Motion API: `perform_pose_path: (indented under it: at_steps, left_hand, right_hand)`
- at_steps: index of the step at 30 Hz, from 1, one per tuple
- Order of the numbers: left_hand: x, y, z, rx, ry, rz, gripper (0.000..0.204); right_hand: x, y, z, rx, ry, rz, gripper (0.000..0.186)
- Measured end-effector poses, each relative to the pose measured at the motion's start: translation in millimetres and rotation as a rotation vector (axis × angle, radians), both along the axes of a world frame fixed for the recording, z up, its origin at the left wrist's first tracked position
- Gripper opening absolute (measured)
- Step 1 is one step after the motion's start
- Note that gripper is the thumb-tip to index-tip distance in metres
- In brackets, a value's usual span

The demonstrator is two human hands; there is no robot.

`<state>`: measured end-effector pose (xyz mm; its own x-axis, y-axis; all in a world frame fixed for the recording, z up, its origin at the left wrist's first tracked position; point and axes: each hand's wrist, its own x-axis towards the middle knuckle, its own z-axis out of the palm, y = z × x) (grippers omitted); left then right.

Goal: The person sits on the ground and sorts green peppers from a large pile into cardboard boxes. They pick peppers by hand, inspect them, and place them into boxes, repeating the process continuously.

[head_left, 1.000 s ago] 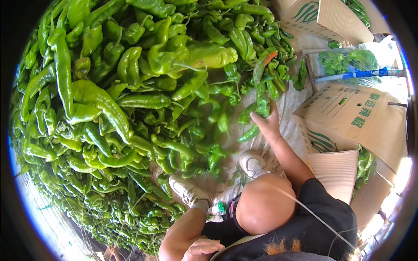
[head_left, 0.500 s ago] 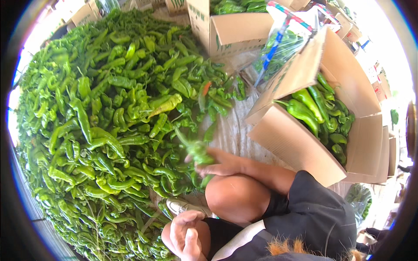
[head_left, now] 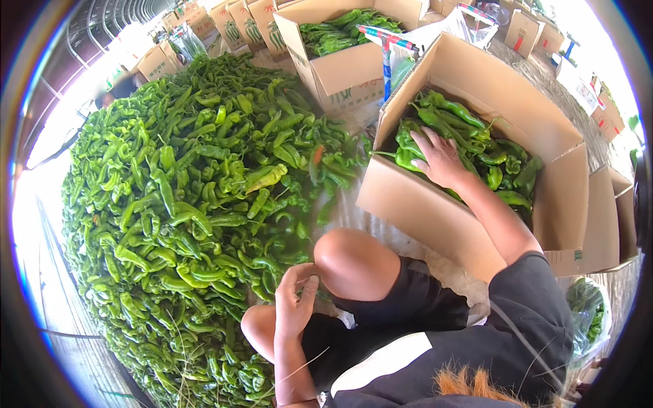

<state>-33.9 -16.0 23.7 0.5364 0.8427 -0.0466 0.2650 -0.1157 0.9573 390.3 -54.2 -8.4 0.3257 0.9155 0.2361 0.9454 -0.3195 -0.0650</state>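
Observation:
My right hand (head_left: 438,158) reaches into an open cardboard box (head_left: 544,139) and rests on green peppers (head_left: 507,160) there, fingers spread. My left hand (head_left: 298,296) is raised by my bent right knee (head_left: 355,262), fingers loosely curved and apart from the thumb, with nothing visible in it. A large heap of green peppers (head_left: 170,224) covers the ground to the left and in front of me, with one reddish pepper (head_left: 317,155) near its right side.
Behind the box stand another box of peppers (head_left: 350,30), a blue-and-red taped frame (head_left: 386,68) and several upright cartons (head_left: 245,27). At right are more cartons (head_left: 604,217) and a bag of greens (head_left: 585,316). A pale ground sheet (head_left: 343,211) shows between heap and box.
My right hand has moved from the heap, where it held a pepper, rightward into the box. My left hand has risen toward my knee. The view has swung to show more background.

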Motion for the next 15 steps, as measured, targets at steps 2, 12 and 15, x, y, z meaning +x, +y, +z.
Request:
perform_pose_path:
  at_steps: [2,12,15]
  left_hand:
    - [-9,-9,-7,-0.046,0.022,0.013,0.024]
    - [-11,-9,-23,0.003,0.075,0.004,0.025]
    - [-10,-3,-30,0.007,0.131,-0.003,0.024]
  right_hand:
    - [-13,-2,20,0.011,0.006,-0.001,0.063]
    - [36,-5,2,0.435,0.104,0.041,0.058]
    - [75,-17,-17,0.188,0.176,-0.226,0.062]
